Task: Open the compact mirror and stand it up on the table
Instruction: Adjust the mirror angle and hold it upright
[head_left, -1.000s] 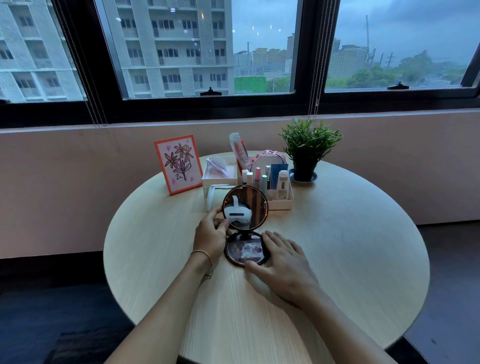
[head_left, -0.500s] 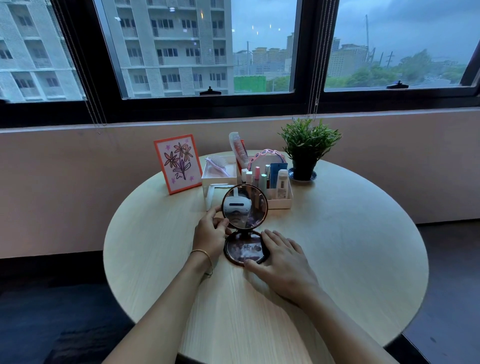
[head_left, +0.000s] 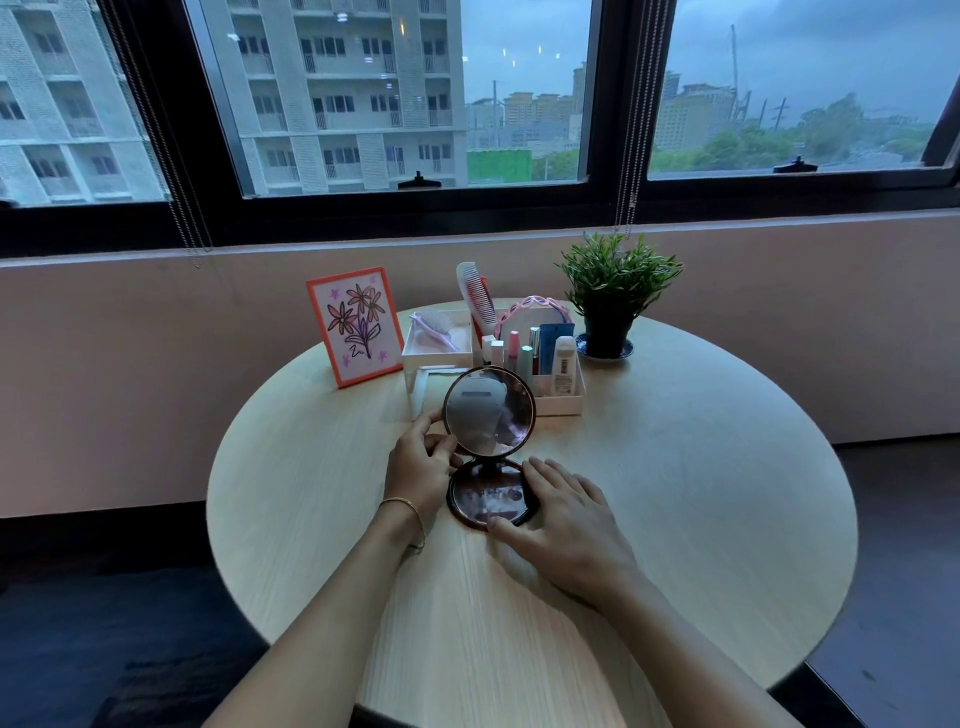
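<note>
A round dark-rimmed compact mirror (head_left: 489, 410) stands open on the round light-wood table (head_left: 675, 493). Its lid is raised upright and its lower half (head_left: 480, 501) lies flat on the tabletop. My left hand (head_left: 422, 460) grips the lid's left edge with thumb and fingers. My right hand (head_left: 563, 525) rests flat on the table, its fingers and thumb pressing the right and near rim of the lower half.
Behind the mirror stands a white organiser (head_left: 558, 402) with cosmetics, a comb (head_left: 475, 299) and a pink headband. A framed flower drawing (head_left: 356, 325) leans at the back left, a potted plant (head_left: 615, 291) at the back right. The wall and window lie beyond.
The lid has tilted slightly; its reflection has shifted. Both hands have stayed on the mirror in nearly the same places.
</note>
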